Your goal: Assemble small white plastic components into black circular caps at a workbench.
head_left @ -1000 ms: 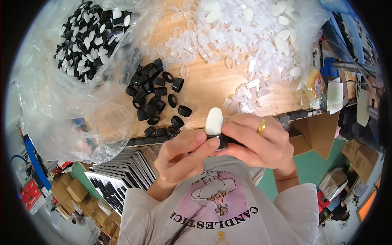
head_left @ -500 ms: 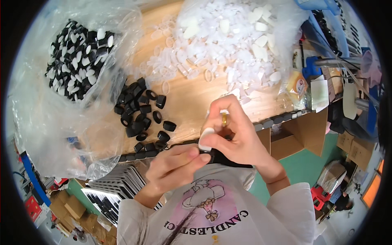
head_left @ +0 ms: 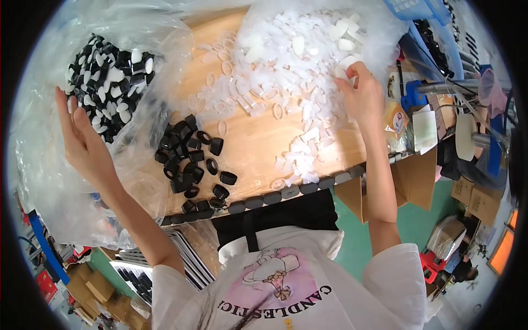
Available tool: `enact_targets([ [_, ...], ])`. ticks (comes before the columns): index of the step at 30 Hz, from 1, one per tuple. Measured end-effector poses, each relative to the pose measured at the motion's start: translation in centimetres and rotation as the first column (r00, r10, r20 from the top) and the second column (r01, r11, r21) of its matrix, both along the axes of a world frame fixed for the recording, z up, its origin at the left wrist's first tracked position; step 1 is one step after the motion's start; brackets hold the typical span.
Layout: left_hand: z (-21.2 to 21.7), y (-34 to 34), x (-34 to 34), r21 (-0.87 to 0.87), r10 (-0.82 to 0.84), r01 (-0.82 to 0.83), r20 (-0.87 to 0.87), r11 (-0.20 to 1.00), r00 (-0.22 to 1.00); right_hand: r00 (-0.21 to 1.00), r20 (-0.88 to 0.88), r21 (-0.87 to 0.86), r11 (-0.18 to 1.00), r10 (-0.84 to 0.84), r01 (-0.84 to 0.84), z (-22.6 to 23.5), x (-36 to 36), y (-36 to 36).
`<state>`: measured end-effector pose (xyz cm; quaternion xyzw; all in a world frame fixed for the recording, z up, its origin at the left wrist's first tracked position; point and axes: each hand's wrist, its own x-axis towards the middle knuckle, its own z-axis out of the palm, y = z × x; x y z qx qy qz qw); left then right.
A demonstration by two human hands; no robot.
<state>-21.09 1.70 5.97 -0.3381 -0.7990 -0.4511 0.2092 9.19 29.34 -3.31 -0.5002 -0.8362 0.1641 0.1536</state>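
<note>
My left hand (head_left: 82, 140) is over the clear plastic bag at the left with its fingers stretched out and nothing visible in them. Beside its fingertips lies a pile of black ring-shaped parts with white oval pieces (head_left: 113, 75). At the right, my right hand (head_left: 364, 94) bends its thumb and index finger at a white oval piece (head_left: 345, 64), which appears pinched at their tips. Around it spreads a heap of translucent white plastic pieces (head_left: 308, 82), with several larger white ovals (head_left: 345, 44) above the hand.
Loose black rings (head_left: 181, 143) lie on the wooden table (head_left: 258, 140) left of centre. A row of dark round pieces (head_left: 272, 198) lines the near edge. An open cardboard box (head_left: 410, 184) stands below the right edge; a blue plastic basket (head_left: 421, 8) is at the far right.
Both hands have parted from the near edge, where they held a white oval and a black part. My left hand moved left to the bag, my right up and right to the white heap.
</note>
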Motion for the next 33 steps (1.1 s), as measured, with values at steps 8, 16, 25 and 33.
enact_targets([
  [8,-3.0,2.9,12.6,-0.129,-0.536,0.597,0.322,0.792,0.781,0.952,-0.211,0.349,0.927,0.220,-0.137,0.1,0.7,-2.3],
  [16,-6.9,6.8,16.3,0.191,-0.685,0.702,0.496,0.686,0.534,0.768,-0.522,-0.175,0.834,0.371,-0.522,5.4,-0.1,-9.8],
  [25,-6.8,3.1,17.0,0.693,-0.686,0.239,0.716,0.680,-0.128,0.497,-0.656,0.179,0.757,0.568,-0.629,4.8,0.5,-12.1],
  [33,-8.0,0.0,16.2,-0.060,-0.277,0.373,0.561,0.926,0.780,0.609,-0.657,-0.004,0.805,0.445,-0.593,3.3,1.6,-12.6],
])
